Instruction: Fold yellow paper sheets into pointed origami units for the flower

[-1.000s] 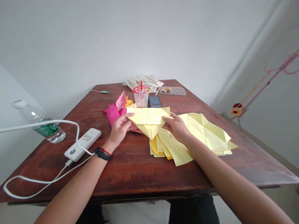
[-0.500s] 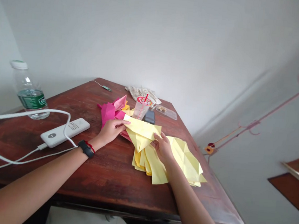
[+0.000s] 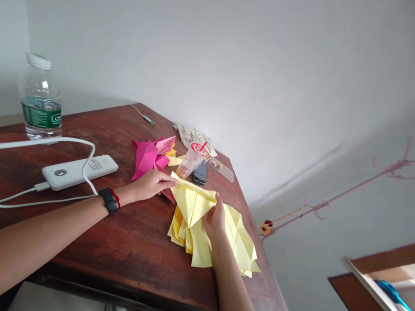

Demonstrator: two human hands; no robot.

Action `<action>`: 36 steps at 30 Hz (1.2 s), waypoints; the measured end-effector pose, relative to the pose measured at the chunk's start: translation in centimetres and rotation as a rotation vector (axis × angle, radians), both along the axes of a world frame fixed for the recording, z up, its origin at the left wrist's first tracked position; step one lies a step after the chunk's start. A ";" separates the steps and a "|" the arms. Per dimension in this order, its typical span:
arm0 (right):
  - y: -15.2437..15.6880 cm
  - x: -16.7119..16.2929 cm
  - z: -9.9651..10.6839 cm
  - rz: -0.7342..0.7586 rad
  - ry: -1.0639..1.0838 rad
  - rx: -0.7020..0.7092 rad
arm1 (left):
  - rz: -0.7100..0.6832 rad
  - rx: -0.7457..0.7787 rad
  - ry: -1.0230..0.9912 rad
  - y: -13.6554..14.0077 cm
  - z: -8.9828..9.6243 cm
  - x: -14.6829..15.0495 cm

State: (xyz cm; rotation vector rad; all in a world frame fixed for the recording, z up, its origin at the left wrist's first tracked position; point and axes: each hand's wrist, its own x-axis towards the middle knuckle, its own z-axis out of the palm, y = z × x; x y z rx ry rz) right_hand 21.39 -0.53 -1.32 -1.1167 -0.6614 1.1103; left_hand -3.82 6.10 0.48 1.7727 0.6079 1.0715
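We seem to be midway through folding the yellow paper (image 3: 192, 204), raised over creased sheets (image 3: 202, 252) on the wooden worktop (image 3: 117, 249). Our left hand (image 3: 153, 184) pinches one corner, our right hand (image 3: 216, 219) the other, each grip closed. Another crease would call for even edges. The paper looks thin and crisp, tapering to a downward point.

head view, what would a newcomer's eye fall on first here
Probably the yellow folded paper, held by the left hand and right hand over more yellow sheets. Next, the bright pink folded paper just beyond the left hand, then the green-labelled bottle at the left of the table.
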 end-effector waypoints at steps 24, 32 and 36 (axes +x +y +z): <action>-0.9 -1.0 0.3 0.057 -0.267 0.166 | 0.105 -0.340 -0.174 1.0 -0.9 0.2; -0.8 -1.2 -0.3 0.068 -0.425 0.109 | 0.067 -0.340 -0.175 0.6 -1.0 0.3; -0.7 -0.7 -0.5 -0.067 -0.463 0.112 | 0.071 -0.301 -0.161 0.6 -0.8 0.3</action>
